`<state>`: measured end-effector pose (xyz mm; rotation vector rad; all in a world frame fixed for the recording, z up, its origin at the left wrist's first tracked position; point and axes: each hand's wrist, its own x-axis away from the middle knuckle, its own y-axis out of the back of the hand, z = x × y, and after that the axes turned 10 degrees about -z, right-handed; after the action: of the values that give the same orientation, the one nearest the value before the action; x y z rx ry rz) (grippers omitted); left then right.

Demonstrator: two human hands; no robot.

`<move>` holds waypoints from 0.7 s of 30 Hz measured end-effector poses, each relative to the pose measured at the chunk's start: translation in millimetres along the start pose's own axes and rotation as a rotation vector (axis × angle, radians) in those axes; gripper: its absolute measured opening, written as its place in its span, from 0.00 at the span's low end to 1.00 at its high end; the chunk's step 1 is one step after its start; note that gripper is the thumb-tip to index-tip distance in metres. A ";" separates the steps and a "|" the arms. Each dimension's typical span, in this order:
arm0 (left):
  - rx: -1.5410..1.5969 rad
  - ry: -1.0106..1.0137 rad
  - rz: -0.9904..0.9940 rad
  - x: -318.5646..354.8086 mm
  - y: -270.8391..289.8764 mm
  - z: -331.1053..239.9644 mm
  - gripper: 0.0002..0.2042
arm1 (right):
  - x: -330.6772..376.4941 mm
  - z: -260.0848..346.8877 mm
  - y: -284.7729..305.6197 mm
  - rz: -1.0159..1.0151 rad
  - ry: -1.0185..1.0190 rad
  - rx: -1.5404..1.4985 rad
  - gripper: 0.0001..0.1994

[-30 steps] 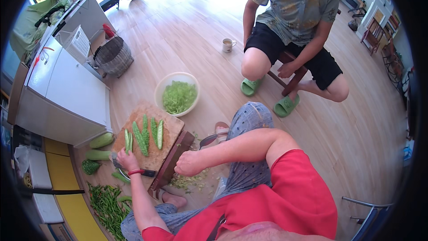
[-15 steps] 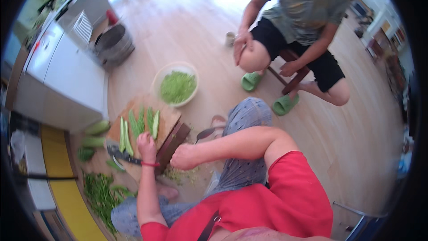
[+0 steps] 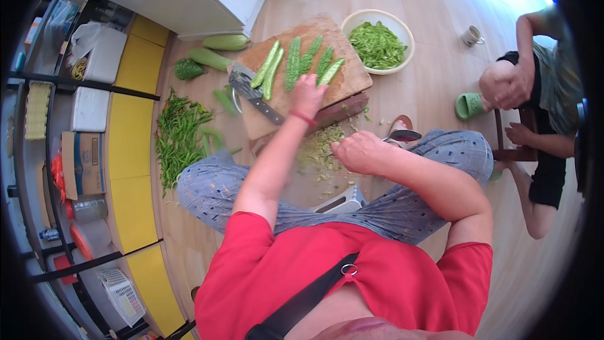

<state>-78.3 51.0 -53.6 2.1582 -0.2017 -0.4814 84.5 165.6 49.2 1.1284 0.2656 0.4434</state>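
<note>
On the wooden chopping board [image 3: 352, 47] lie several long bitter melon pieces [image 3: 294, 63], some with the bumpy skin up and others with the pale cut face up. My left hand [image 3: 307, 96], a red band at its wrist, has its fingers closed at the near end of a bitter melon piece [image 3: 330, 72] on the right. Closer to me, my right hand [image 3: 357, 152] is closed around a metal spoon, whose dark bowl [image 3: 404, 135] sticks out to the right. A cleaver with a black handle [image 3: 270, 112] rests along the board's left edge.
A cream bowl [image 3: 408, 60] of chopped green vegetable stands beyond the board. Green chillies [image 3: 179, 135] and whole gourds [image 3: 225, 42] lie on the floor at left, by yellow-fronted shelves [image 3: 132, 145]. Pale scraps [image 3: 321, 151] litter the floor below. Another person [image 3: 531, 107] sits at right, near a mug [image 3: 470, 36].
My view has turned, so the board, bowl and seated person appear further right. My left hand stays at the bitter melon pieces; my right hand still holds the spoon.
</note>
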 end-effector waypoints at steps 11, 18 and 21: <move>0.633 0.490 0.192 11.2 -15.5 5.4 0.07 | -0.4 -27.0 -0.6 -0.226 -0.197 0.044 0.06; 1.498 0.792 0.468 56.6 54.1 -33.5 0.10 | -32.3 -58.0 15.6 -0.568 -0.692 -0.326 0.13; 1.492 0.776 0.465 72.9 75.4 -54.0 0.15 | -34.4 -65.2 18.4 -0.553 -0.694 -0.550 0.15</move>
<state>12.7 23.5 16.4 3.3023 -0.7542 1.1576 22.9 208.7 38.7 0.5728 -0.1565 -0.3617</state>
